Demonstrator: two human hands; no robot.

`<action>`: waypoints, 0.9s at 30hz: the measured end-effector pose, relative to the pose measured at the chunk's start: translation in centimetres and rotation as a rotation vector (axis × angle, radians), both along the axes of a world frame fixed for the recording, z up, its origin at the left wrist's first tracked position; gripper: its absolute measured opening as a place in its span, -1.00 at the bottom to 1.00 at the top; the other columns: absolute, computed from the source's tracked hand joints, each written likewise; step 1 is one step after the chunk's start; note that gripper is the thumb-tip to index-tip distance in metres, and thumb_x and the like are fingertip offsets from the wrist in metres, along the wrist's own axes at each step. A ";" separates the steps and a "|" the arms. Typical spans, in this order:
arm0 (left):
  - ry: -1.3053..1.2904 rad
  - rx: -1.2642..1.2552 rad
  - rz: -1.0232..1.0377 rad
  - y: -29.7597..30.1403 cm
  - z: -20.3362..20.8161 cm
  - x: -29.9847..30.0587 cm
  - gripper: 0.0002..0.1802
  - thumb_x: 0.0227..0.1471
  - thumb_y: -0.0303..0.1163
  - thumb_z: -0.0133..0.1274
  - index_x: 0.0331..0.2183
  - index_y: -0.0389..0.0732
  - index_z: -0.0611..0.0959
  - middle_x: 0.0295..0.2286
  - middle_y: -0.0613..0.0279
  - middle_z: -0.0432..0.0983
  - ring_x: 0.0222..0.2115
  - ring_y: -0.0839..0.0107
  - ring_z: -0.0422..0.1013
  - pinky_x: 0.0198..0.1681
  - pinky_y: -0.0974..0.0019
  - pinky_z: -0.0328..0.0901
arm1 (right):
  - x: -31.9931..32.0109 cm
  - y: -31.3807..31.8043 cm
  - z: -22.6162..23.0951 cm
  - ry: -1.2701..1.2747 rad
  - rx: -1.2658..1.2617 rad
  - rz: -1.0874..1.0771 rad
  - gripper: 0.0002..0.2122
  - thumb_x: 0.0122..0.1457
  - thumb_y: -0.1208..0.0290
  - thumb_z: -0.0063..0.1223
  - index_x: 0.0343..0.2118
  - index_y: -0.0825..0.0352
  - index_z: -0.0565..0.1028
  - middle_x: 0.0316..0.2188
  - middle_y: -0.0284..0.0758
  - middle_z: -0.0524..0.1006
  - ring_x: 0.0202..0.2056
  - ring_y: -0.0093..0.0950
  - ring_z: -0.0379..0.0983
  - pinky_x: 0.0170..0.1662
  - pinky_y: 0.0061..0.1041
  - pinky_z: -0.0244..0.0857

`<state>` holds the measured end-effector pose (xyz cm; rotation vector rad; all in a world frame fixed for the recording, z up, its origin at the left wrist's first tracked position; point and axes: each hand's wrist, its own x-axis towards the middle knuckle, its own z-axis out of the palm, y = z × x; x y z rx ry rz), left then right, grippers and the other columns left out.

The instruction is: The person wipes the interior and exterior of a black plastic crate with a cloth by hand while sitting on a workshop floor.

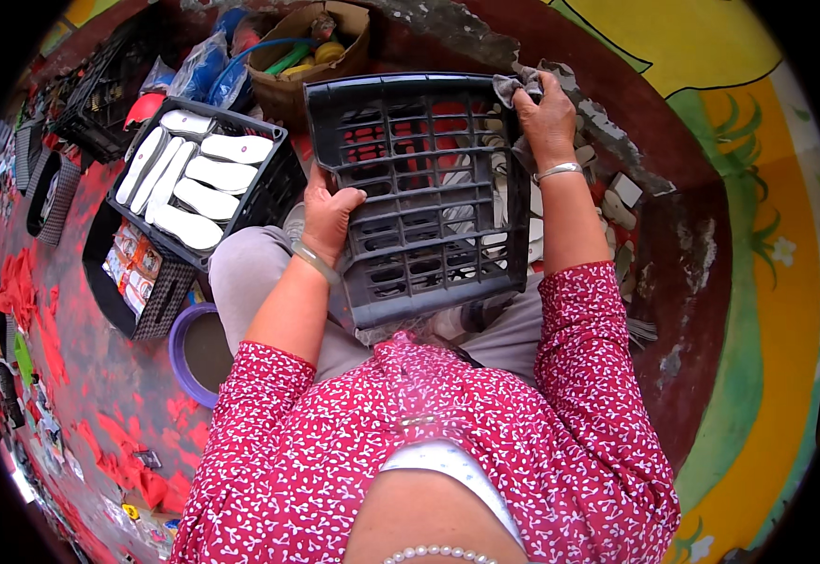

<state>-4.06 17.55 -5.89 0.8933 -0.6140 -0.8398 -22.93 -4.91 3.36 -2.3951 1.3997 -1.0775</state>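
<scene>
A dark grey plastic crate (429,211) with a slatted grid is held tilted above my lap. My left hand (328,214) grips its left edge, the thumb lying on the near side. At the crate's far right corner, my right hand (547,120) is closed on a crumpled grey cloth (510,91) that touches the rim. Part of the cloth hangs below my right fingers along the crate's side. Through the grid, pale flat pieces show on the floor behind.
A black crate (290,179) of white insoles (208,201) stands at my left. Below it are a checkered bin (167,291) with packets and a purple-rimmed basin (181,352) of murky water. A cardboard box (283,89) sits far off, against a peeling wall (448,28). Red scraps (128,461) litter the floor.
</scene>
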 end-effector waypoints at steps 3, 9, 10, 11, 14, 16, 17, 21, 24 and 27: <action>0.001 -0.002 -0.014 0.0 -0.4 0.2 -0.41 -0.35 -0.66 -0.05 -0.11 -0.24 0.42 -0.24 0.29 0.43 -0.23 0.48 0.36 -0.10 0.44 0.23 | 0.7 -1.0 0.6 0.085 0.090 -0.086 -0.60 -0.15 0.25 0.15 -0.22 0.34 0.44 -0.32 -0.08 0.53 -0.24 -0.17 0.46 -0.15 -0.33 0.30; 0.040 -0.006 0.007 -0.2 -0.3 -0.3 -0.40 -0.34 -0.68 -0.05 -0.10 -0.25 0.40 -0.26 0.28 0.44 -0.25 0.47 0.38 -0.12 0.43 0.25 | 0.3 -2.2 -0.9 -0.174 0.451 -0.079 -0.42 -0.20 0.26 0.17 -0.07 0.43 0.34 -0.24 -0.07 0.51 -0.20 -0.28 0.47 -0.10 -0.43 0.30; 0.029 0.002 0.014 -0.3 -0.3 -0.4 -0.40 -0.34 -0.69 -0.05 -0.10 -0.25 0.40 -0.26 0.28 0.44 -0.26 0.47 0.39 -0.13 0.43 0.26 | 0.1 -2.4 -1.4 -0.125 0.421 -0.110 -0.43 -0.17 0.31 0.17 -0.06 0.44 0.31 -0.26 -0.15 0.50 -0.23 -0.38 0.44 -0.15 -0.46 0.30; 0.019 0.009 0.021 -0.4 -0.2 -0.5 -0.40 -0.35 -0.69 -0.05 -0.10 -0.25 0.39 -0.26 0.27 0.44 -0.26 0.47 0.39 -0.13 0.43 0.26 | -0.3 -2.5 -1.8 -0.229 0.525 -0.057 -0.45 -0.16 0.32 0.17 -0.07 0.44 0.32 -0.28 -0.18 0.49 -0.25 -0.41 0.42 -0.17 -0.46 0.30; 0.033 0.003 0.039 -0.6 -0.4 -0.7 -0.40 -0.35 -0.71 -0.06 -0.11 -0.25 0.39 -0.26 0.27 0.45 -0.27 0.46 0.40 -0.14 0.43 0.28 | -2.4 -2.4 -3.3 -0.516 0.865 0.153 -0.57 -0.09 0.38 0.14 -0.12 0.39 0.36 -0.36 -0.32 0.46 -0.34 -0.50 0.34 -0.25 -0.47 0.25; 0.039 -0.007 0.059 -0.8 -0.7 -0.6 -0.39 -0.35 -0.70 -0.07 -0.10 -0.25 0.40 -0.26 0.24 0.46 -0.27 0.42 0.41 -0.14 0.40 0.30 | -3.4 -0.7 -4.0 -0.510 0.917 0.271 -0.73 0.00 0.47 0.00 -0.19 0.35 0.43 -0.37 -0.39 0.46 -0.37 -0.58 0.35 -0.26 -0.55 0.24; 0.027 -0.001 0.082 -0.6 -1.0 -0.3 -0.39 -0.35 -0.70 -0.09 -0.09 -0.25 0.40 -0.26 0.22 0.46 -0.27 0.39 0.42 -0.14 0.37 0.32 | -3.1 1.6 -3.5 -0.518 0.948 0.289 -0.78 0.05 0.51 -0.09 -0.21 0.33 0.46 -0.37 -0.43 0.47 -0.37 -0.61 0.36 -0.26 -0.58 0.25; 0.023 0.022 0.036 -0.6 -0.6 -0.4 -0.38 -0.35 -0.70 -0.10 -0.08 -0.25 0.40 -0.25 0.19 0.47 -0.27 0.35 0.43 -0.13 0.34 0.34 | -4.8 1.7 -3.7 -0.526 0.959 0.329 -0.77 0.07 0.53 -0.08 -0.17 0.34 0.45 -0.33 -0.43 0.48 -0.33 -0.61 0.36 -0.21 -0.60 0.24; 0.060 0.008 -0.004 -0.4 0.0 -0.3 -0.37 -0.36 -0.70 -0.10 -0.08 -0.24 0.40 -0.25 0.20 0.47 -0.26 0.36 0.43 -0.13 0.34 0.33 | -4.6 1.5 -3.0 -0.501 0.911 0.349 -0.76 0.10 0.52 -0.07 -0.14 0.35 0.44 -0.28 -0.42 0.48 -0.29 -0.62 0.36 -0.14 -0.62 0.21; 0.101 0.021 -0.002 -0.2 0.1 -0.2 -0.42 -0.36 -0.71 -0.06 -0.13 -0.24 0.41 -0.26 0.22 0.47 -0.27 0.42 0.42 -0.15 0.38 0.31 | -3.8 0.6 -3.9 -0.563 0.865 0.369 -0.79 0.06 0.49 0.00 -0.23 0.41 0.46 -0.34 -0.46 0.46 -0.34 -0.66 0.33 -0.24 -0.63 0.22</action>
